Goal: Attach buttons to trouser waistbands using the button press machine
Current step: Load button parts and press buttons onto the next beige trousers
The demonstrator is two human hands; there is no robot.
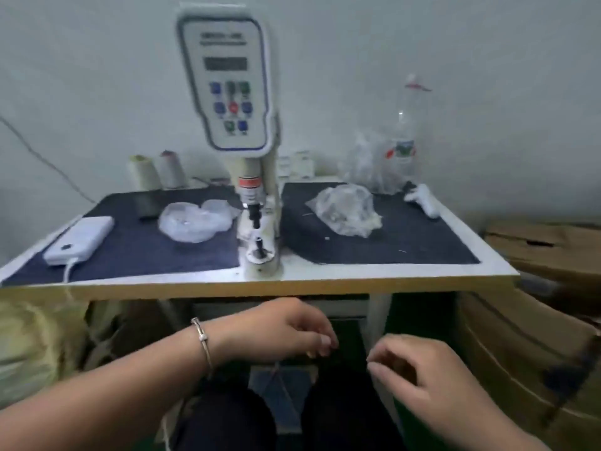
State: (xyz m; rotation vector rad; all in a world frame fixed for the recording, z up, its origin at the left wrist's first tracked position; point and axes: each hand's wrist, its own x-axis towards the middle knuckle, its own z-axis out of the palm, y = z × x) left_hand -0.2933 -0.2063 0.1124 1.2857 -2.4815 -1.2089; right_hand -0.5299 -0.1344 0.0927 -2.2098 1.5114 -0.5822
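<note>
Below the bench's (292, 284) front edge, both grips unclear in blur: left hand (286, 330) and right hand (419, 369), fingers curled over dark trousers (341, 418). Button press machine (250, 177) mid-bench.

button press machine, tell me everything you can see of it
The press stands upright at the middle of the table, near its front edge, between two dark cloth mats. It is a cream-white column, plastic or painted metal by the look. On top sits a tilted control panel with a dark display and blue, green and red keys. Below hangs a punch with a red-and-white label, over a round die. Nothing lies under the punch; neither hand touches it.
</note>
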